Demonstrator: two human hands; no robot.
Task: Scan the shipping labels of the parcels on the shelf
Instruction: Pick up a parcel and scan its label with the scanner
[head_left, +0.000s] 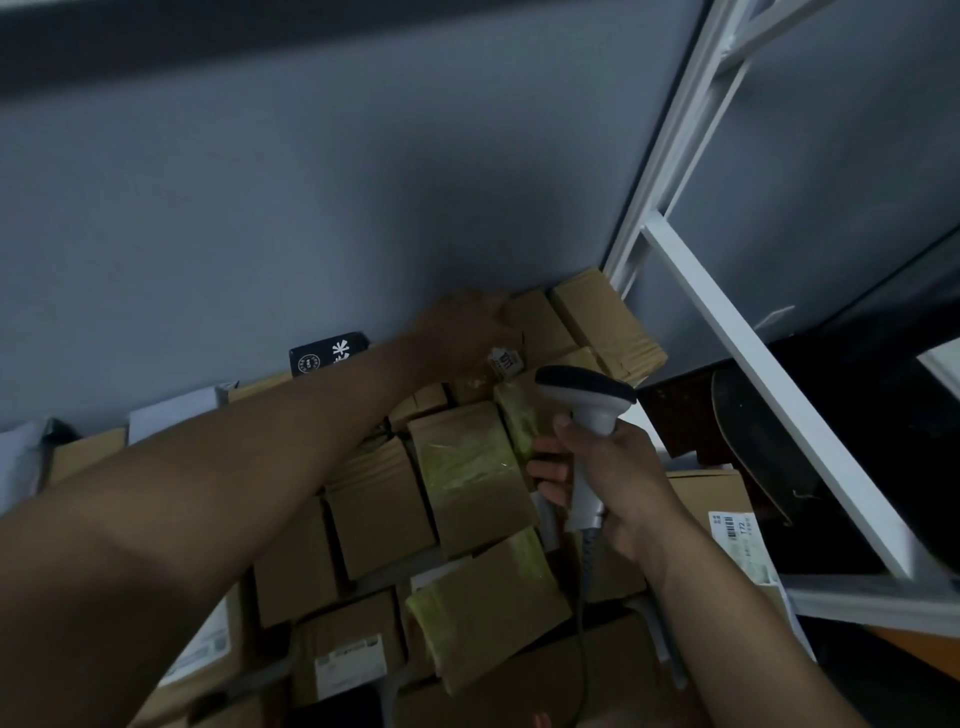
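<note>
Left arm extended far, left hand (462, 332) blurred, resting on cardboard parcel (540, 322) at back wall. Right hand (608, 478) below it, fingers wrapped round scanner (587, 400) grip.

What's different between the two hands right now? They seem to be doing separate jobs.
The left hand reaches far back to a small cardboard parcel against the wall; the right hand stays nearer the camera. The left hand rests on a box, though its grip is blurred; the right hand grips the handle of a white barcode scanner. Both are bare and work over the same stacked parcels.
</note>
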